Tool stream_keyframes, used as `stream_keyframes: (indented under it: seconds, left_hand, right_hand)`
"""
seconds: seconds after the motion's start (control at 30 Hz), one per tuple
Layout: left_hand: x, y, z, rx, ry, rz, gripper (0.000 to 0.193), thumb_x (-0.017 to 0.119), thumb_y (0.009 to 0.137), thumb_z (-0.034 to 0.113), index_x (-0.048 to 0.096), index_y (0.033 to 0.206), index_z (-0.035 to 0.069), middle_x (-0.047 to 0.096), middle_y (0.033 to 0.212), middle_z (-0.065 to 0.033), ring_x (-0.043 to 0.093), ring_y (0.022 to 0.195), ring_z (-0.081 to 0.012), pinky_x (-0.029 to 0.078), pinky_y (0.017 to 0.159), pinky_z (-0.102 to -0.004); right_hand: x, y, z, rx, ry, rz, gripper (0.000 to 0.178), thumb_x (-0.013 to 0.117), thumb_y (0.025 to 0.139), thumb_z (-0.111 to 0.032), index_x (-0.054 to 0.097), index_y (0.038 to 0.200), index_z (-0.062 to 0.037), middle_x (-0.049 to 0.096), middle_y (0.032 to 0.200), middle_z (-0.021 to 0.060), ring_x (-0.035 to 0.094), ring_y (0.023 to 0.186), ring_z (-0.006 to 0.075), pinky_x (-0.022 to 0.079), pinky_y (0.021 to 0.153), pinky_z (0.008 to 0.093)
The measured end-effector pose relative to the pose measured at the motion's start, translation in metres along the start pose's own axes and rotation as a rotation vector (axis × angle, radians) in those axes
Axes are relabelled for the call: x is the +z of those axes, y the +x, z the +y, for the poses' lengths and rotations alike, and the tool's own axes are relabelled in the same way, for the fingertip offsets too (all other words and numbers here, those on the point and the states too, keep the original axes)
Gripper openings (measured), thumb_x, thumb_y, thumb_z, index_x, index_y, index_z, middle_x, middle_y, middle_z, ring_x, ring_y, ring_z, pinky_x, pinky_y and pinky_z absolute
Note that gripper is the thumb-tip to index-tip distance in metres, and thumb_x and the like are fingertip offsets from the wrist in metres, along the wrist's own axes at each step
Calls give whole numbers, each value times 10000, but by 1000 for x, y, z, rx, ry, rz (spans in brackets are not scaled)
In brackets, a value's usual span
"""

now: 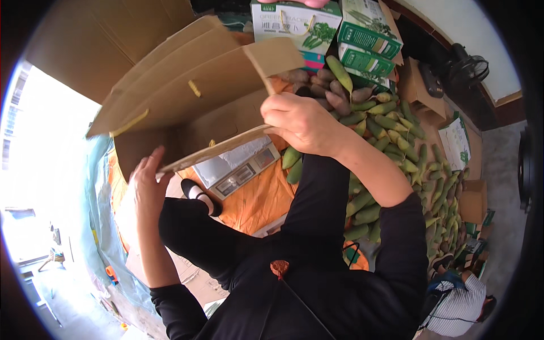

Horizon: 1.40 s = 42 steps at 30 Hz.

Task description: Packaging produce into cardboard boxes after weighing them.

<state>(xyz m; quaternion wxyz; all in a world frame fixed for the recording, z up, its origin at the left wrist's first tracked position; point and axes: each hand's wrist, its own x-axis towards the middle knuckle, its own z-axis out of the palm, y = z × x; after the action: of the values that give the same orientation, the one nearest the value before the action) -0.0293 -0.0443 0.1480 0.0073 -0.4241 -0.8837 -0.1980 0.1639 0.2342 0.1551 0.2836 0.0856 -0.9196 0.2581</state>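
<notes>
An open cardboard box (170, 82) hangs tilted in front of me, plain brown inside, with its flaps up and yellow cord loops through its walls. At its right corner my right hand (300, 122) is closed on the edge, beside a raised flap. My left hand (148, 184) grips the near left corner, thumb and fingers on either side of the wall. Inside, the part of the box that shows holds nothing. Below its near wall, a flat scale (243, 173) with a silvery top lies on orange sheeting (255, 207), partly hidden by the box.
A large heap of green radishes (391, 130) lies to my right, with brownish-purple roots at its far end. White-and-green cartons (294, 28) stand beyond, one touched by another person's hand (309, 3). A fan (467, 68) is at far right; a person in stripes (456, 306) is lower right.
</notes>
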Motion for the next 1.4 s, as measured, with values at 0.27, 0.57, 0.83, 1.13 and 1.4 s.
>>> stream_keyframes:
  seconds: [0.27,0.57,0.83,1.13,1.4]
  left_hand:
    - [68,-19,-11,19,34,-132,130,667,713,107,623,779,4,584,772,-151,585,789,-342,465,689,-415]
    - [116,-6,-18,-47,99,-207,140,661,718,140,653,810,36,611,832,-142,594,842,-337,482,712,-432]
    - [143,-1,-10,-86,167,-326,338,687,721,141,658,1051,70,630,1056,-124,578,1011,-310,457,875,-405]
    - [148,-6,-18,-86,162,-280,540,719,686,93,587,1209,108,592,1188,-114,539,1107,-300,426,943,-395]
    - [151,-2,-9,-203,196,-325,192,660,737,178,674,908,91,657,883,-117,629,860,-314,490,763,-408]
  right_hand:
    - [32,-16,45,71,-104,66,220,636,775,-7,616,990,-45,585,1123,67,606,944,233,525,759,317]
    - [1,-116,74,640,63,316,143,614,826,-18,632,967,-37,622,987,79,637,789,196,510,684,295]
    - [86,-316,82,1110,-40,132,121,604,815,-129,650,900,-56,628,871,150,607,792,330,480,708,409]
    - [142,-399,26,1281,-405,-506,144,572,780,-109,637,909,-100,596,1014,131,556,982,322,477,814,414]
    - [108,-400,80,1322,-603,-650,420,631,800,-161,503,1200,-142,478,1261,70,450,1181,272,429,925,453]
